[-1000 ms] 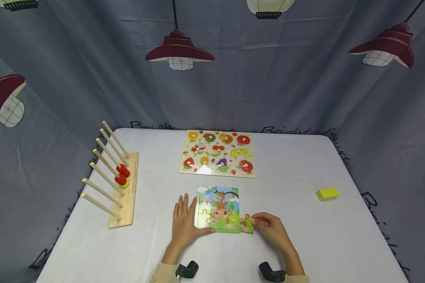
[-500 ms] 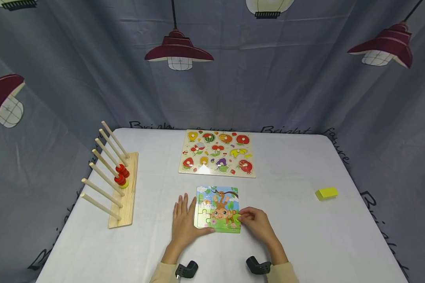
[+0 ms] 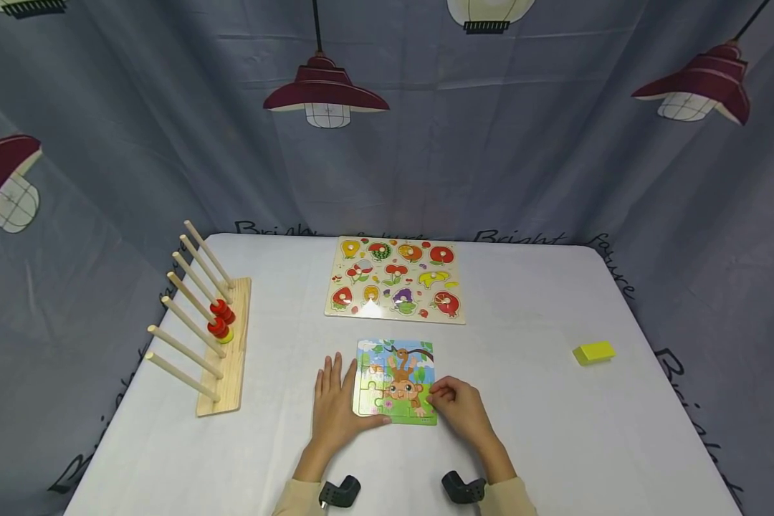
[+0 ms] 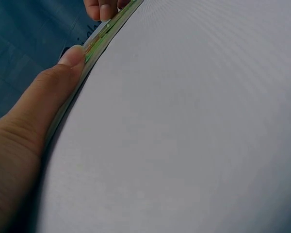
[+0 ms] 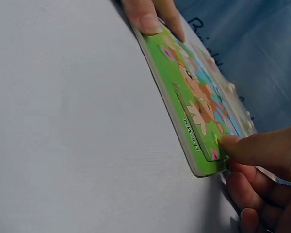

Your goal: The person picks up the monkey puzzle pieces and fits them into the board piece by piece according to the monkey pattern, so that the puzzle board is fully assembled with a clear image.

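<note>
A square jigsaw puzzle (image 3: 387, 373) with a monkey picture lies flat in front of the person. My left hand (image 3: 337, 412) is spread along its left side, fingers straight on the table and thumb resting on the puzzle's lower edge. At the lower right corner, my right hand (image 3: 461, 408) holds a puzzle piece (image 5: 203, 121) with curled fingers. In the right wrist view its thumb (image 5: 240, 145) lies on top of that piece, whose near edge stands slightly proud of the green frame (image 5: 196, 162). The left wrist view shows the puzzle edge-on.
Behind the puzzle lies a fruit peg board (image 3: 395, 281). To the left stands a wooden rack (image 3: 232, 373) with several tilted-looking pegs and red and yellow rings (image 3: 221, 328). A yellow block (image 3: 594, 352) sits on the white table (image 3: 522, 308) at the right.
My right hand has moved left, bringing the puzzle piece from beside the puzzle onto its lower right corner. The left hand has stayed in place.
</note>
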A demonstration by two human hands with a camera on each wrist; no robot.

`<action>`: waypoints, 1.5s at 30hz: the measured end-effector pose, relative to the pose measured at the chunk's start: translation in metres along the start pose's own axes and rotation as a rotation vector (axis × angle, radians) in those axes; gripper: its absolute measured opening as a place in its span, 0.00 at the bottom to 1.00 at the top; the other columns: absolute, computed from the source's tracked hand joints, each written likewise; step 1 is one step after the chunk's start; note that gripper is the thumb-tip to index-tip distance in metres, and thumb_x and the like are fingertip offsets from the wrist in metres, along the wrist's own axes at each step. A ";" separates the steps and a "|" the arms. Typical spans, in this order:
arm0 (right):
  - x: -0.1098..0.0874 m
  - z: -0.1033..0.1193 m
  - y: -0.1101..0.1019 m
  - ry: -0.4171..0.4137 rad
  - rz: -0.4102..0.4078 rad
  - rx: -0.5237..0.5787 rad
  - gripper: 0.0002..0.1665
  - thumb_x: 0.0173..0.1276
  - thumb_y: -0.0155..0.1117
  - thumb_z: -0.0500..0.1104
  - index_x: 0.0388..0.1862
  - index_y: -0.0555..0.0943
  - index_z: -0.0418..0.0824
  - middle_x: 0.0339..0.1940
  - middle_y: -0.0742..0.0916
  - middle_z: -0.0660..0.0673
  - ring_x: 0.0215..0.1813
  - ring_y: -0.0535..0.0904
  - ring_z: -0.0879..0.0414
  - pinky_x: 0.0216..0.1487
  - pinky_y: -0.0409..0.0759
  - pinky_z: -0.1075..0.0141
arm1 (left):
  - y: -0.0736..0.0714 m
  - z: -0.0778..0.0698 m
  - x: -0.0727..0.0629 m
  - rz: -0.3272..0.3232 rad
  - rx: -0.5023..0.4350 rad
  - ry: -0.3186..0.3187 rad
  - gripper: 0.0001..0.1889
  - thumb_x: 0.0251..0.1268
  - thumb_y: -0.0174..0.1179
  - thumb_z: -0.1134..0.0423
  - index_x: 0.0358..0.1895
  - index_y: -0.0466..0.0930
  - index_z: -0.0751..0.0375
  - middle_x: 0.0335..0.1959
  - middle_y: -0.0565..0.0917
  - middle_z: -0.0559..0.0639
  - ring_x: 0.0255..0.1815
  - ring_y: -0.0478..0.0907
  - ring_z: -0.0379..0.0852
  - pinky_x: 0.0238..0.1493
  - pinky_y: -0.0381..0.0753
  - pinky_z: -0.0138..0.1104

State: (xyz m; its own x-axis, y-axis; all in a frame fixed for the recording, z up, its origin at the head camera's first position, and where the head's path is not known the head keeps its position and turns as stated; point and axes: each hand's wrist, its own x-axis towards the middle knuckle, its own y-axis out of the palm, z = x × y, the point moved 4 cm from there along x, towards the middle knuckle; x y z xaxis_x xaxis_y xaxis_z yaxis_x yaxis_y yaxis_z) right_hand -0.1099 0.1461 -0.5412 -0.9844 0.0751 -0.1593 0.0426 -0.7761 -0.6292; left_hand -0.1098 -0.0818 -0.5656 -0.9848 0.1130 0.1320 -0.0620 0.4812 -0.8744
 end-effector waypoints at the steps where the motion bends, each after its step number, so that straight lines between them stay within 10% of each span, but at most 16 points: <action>1: -0.001 0.000 0.000 -0.002 -0.005 -0.003 0.04 0.53 0.67 0.37 0.27 0.80 0.41 0.23 0.81 0.50 0.26 0.72 0.62 0.26 0.71 0.74 | 0.000 0.000 0.000 -0.003 -0.001 0.002 0.66 0.21 0.59 0.21 0.69 0.54 0.58 0.72 0.49 0.63 0.74 0.39 0.58 0.72 0.38 0.49; 8: -0.015 0.002 0.000 -0.094 -0.103 -0.061 0.05 0.55 0.66 0.41 0.32 0.80 0.45 0.30 0.80 0.54 0.34 0.74 0.63 0.33 0.75 0.71 | 0.003 0.002 0.000 -0.016 0.012 0.016 0.66 0.21 0.54 0.18 0.69 0.55 0.57 0.72 0.48 0.62 0.74 0.39 0.58 0.71 0.39 0.49; 16: -0.041 0.003 0.005 -0.435 -0.097 -0.245 0.15 0.54 0.67 0.45 0.43 0.82 0.48 0.51 0.80 0.51 0.57 0.72 0.54 0.56 0.72 0.53 | 0.004 0.000 -0.001 -0.027 0.009 0.026 0.65 0.21 0.56 0.19 0.69 0.55 0.58 0.72 0.49 0.63 0.74 0.41 0.59 0.71 0.40 0.50; 26: -0.067 -0.007 0.003 -0.670 -0.040 -0.345 0.29 0.55 0.66 0.52 0.57 0.75 0.45 0.64 0.74 0.49 0.67 0.66 0.47 0.72 0.47 0.66 | 0.002 0.001 0.001 0.001 0.023 0.004 0.66 0.22 0.54 0.18 0.70 0.54 0.57 0.73 0.48 0.62 0.74 0.38 0.57 0.72 0.38 0.48; 33: -0.072 -0.011 0.011 -0.613 0.038 -0.437 0.38 0.58 0.57 0.63 0.64 0.69 0.45 0.69 0.68 0.49 0.70 0.60 0.47 0.72 0.31 0.74 | 0.003 0.001 0.000 -0.010 0.027 0.010 0.66 0.21 0.52 0.17 0.69 0.55 0.58 0.72 0.49 0.63 0.74 0.40 0.58 0.72 0.39 0.50; 45: -0.073 -0.003 0.018 -0.488 0.109 -0.454 0.41 0.59 0.55 0.66 0.67 0.64 0.46 0.71 0.65 0.51 0.71 0.56 0.46 0.67 0.54 0.45 | 0.003 0.001 0.000 -0.002 0.023 0.002 0.66 0.21 0.52 0.17 0.69 0.54 0.58 0.72 0.49 0.63 0.74 0.39 0.58 0.72 0.38 0.49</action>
State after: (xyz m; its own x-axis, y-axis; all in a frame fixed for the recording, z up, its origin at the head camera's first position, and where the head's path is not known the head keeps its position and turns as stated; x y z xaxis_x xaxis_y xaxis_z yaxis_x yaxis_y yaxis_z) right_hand -0.0367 0.1287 -0.5434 -0.9302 -0.3631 0.0542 0.1092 -0.4146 -0.9034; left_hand -0.1103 -0.0817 -0.5687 -0.9844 0.1135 0.1344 -0.0676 0.4611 -0.8848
